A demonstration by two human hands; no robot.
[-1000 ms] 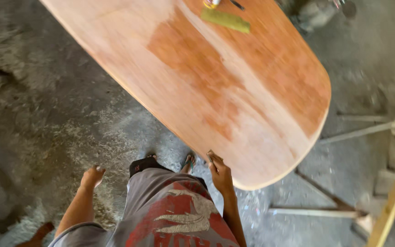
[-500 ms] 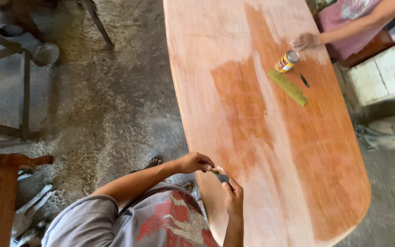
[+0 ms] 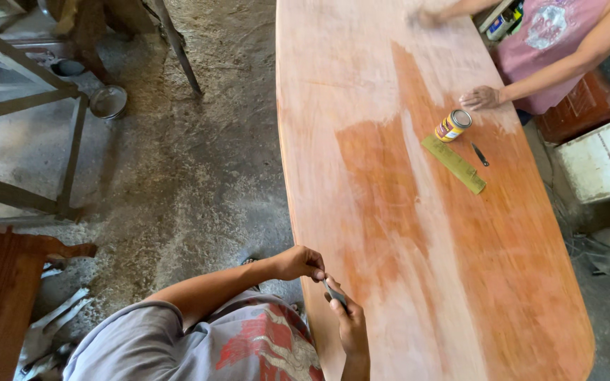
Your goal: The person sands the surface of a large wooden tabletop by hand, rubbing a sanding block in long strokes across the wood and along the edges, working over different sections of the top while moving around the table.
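Two hands meet right at the near edge of the long oval reddish-brown wooden tabletop (image 3: 418,212). The left hand (image 3: 299,262) is curled, fingertips pinching one end of a small dark flat piece (image 3: 335,291), while the right hand (image 3: 351,323) comes up from below with its fingers wrapped around the other end of it. Both are closed on that piece, which sits between them, just over the tabletop's edge; what it is made of I cannot tell from here.

Well ahead of the hands and off to the right, a small round tin can with a red and yellow label (image 3: 453,125) stands on the wood. Just beside it lies a flat strip of olive-green sandpaper (image 3: 454,164), and a little dark tool (image 3: 480,154) lies right next to that.

Further right, across the tabletop, a second person in a pink shirt (image 3: 545,42) rests one hand (image 3: 480,98) flat on the wood near the can. To the left of the hands, grey sawdust-strewn concrete floor (image 3: 178,176) and a dark metal frame (image 3: 30,120).
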